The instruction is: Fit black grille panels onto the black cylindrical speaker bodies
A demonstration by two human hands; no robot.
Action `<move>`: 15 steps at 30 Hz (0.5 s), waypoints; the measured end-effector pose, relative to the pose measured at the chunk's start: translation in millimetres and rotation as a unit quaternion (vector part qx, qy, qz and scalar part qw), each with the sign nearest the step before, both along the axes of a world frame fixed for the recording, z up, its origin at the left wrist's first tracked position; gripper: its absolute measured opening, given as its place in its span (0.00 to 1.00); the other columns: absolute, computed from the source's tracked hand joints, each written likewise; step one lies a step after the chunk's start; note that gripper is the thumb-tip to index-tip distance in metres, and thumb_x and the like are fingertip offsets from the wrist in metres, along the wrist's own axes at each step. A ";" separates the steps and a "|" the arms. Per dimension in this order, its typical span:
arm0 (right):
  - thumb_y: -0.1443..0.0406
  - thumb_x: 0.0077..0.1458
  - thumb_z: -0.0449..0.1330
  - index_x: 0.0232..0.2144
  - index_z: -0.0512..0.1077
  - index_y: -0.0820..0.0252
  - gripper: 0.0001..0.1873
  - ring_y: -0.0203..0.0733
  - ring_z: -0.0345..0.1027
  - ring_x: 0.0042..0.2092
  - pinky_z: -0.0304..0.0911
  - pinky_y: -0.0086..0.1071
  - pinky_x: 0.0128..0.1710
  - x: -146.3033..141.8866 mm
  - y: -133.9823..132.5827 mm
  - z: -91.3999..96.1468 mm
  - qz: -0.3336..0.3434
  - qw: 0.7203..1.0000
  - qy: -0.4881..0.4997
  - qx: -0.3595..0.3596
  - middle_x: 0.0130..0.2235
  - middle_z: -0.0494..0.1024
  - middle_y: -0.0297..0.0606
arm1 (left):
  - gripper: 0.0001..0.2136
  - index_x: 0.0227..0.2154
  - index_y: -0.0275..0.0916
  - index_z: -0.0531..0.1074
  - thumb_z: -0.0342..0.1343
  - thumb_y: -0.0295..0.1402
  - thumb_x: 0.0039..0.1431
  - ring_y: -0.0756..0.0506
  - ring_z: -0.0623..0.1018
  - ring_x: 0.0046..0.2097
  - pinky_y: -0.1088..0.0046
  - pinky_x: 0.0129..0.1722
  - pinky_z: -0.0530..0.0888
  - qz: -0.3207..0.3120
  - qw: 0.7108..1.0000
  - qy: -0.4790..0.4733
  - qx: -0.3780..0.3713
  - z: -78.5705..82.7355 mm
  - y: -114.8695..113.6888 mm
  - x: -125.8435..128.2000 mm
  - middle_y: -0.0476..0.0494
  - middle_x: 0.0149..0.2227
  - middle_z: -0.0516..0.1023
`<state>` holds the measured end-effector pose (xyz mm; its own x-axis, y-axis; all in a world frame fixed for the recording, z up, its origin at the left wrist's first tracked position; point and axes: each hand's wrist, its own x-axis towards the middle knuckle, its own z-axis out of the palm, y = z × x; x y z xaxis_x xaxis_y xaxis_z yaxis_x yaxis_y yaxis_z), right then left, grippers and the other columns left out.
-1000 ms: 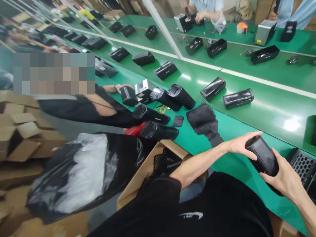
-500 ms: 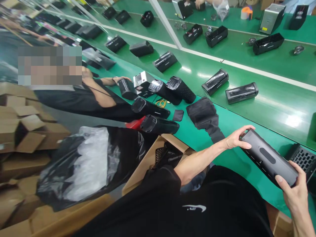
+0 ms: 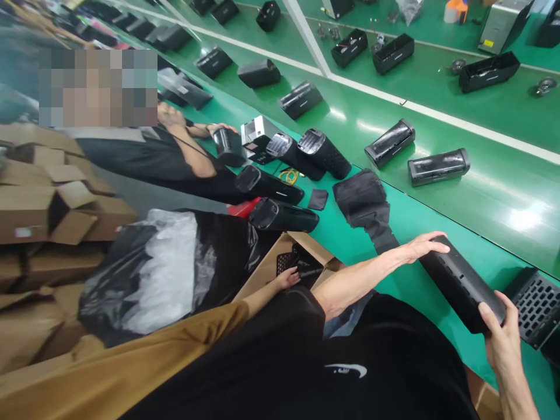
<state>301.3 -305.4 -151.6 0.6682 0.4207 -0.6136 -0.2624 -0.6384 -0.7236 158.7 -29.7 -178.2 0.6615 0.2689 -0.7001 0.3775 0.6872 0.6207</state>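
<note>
So there's this long green bench [image 3: 437,216] covered in black casings, and a big black plastic bag [image 3: 166,274] slumped on the floor by an open cardboard box [image 3: 266,271]. A co-worker's hand [image 3: 287,278] is down in that box. The black speaker shell [image 3: 459,283] hangs tilted just over the bench's near edge. The left hand [image 3: 420,249] lies fairly flat over its far end, holding it, while the right hand [image 3: 499,335] is curled round the near end.
</note>
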 end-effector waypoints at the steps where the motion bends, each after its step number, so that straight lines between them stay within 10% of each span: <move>1: 0.38 0.45 0.72 0.64 0.63 0.53 0.51 0.54 0.68 0.52 0.68 0.48 0.53 -0.3 1.2 -3.4 0.003 1.000 0.015 0.000 0.55 0.70 0.43 | 0.34 0.57 0.46 0.76 0.73 0.46 0.44 0.34 0.75 0.63 0.53 0.69 0.66 -0.022 1.000 0.006 0.005 -0.6 3.6 -0.8 0.41 0.59 0.78; 10: 0.50 0.37 0.80 0.59 0.69 0.53 0.48 0.51 0.67 0.54 0.67 0.46 0.56 0.2 32.9 -7.5 -0.088 0.994 0.053 0.045 0.54 0.72 0.40 | 0.37 0.59 0.45 0.75 0.74 0.48 0.45 0.33 0.69 0.70 0.54 0.73 0.62 -0.033 0.999 -0.008 0.038 -12.4 35.2 8.0 0.40 0.68 0.72; 15: 0.43 0.47 0.72 0.53 0.71 0.50 0.36 0.55 0.72 0.51 0.73 0.58 0.48 57.7 94.5 -18.4 -0.152 0.974 0.121 0.115 0.55 0.75 0.41 | 0.35 0.62 0.45 0.69 0.70 0.52 0.54 0.38 0.77 0.60 0.56 0.57 0.76 0.138 0.987 0.024 0.074 -21.2 54.7 39.1 0.35 0.65 0.73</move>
